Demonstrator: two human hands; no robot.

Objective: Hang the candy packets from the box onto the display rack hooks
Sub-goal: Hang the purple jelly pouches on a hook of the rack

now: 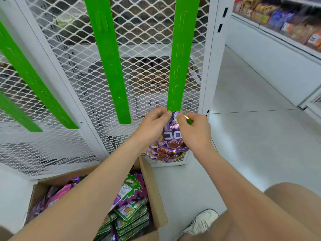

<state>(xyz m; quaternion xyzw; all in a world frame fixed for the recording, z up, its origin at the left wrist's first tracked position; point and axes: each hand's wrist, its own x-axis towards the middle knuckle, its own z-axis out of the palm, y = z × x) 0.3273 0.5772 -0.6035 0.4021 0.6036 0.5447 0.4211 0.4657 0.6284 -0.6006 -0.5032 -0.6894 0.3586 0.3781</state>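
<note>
A purple candy packet (172,141) with grape pictures hangs at the bottom end of the right green strip (180,63) on the white mesh rack (142,40). Several more purple packets sit stacked behind it. My left hand (152,126) pinches the packet's top edge from the left. Opposite it, my right hand (194,131) pinches the same top edge from the right, right at the strip's lowest hook. An open cardboard box (152,192) on the floor below holds several green and purple packets (132,211). My forearms hide part of the box.
Two other green strips (107,63) hang bare on the mesh to the left. A white shelf unit (278,37) with snack packs stands at the right across a pale floor (251,133). My knee (286,206) and a white shoe (201,223) are at bottom right.
</note>
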